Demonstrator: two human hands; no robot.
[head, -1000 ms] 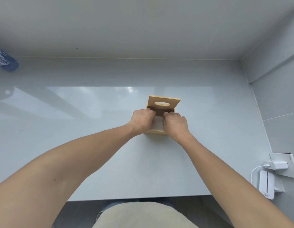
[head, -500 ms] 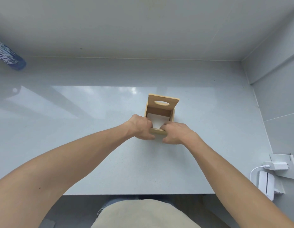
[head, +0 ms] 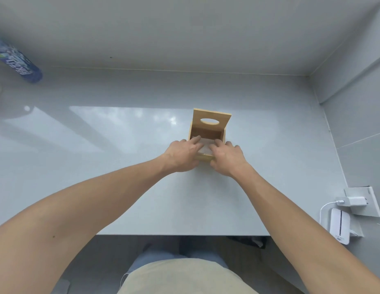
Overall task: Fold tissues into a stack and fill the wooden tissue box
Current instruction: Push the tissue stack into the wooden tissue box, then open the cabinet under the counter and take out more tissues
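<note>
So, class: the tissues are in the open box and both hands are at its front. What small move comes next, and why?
Probably swing the lid shut: it stands raised while white tissues already lie inside the wooden box.

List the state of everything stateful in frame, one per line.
wooden tissue box: lid up, open, upright on counter
tissues: white stack inside box
left hand: fingers in box, on tissues
right hand: fingers in box, on tissues
charger: plugged into wall socket
bottle: far left, partly out of frame
</note>
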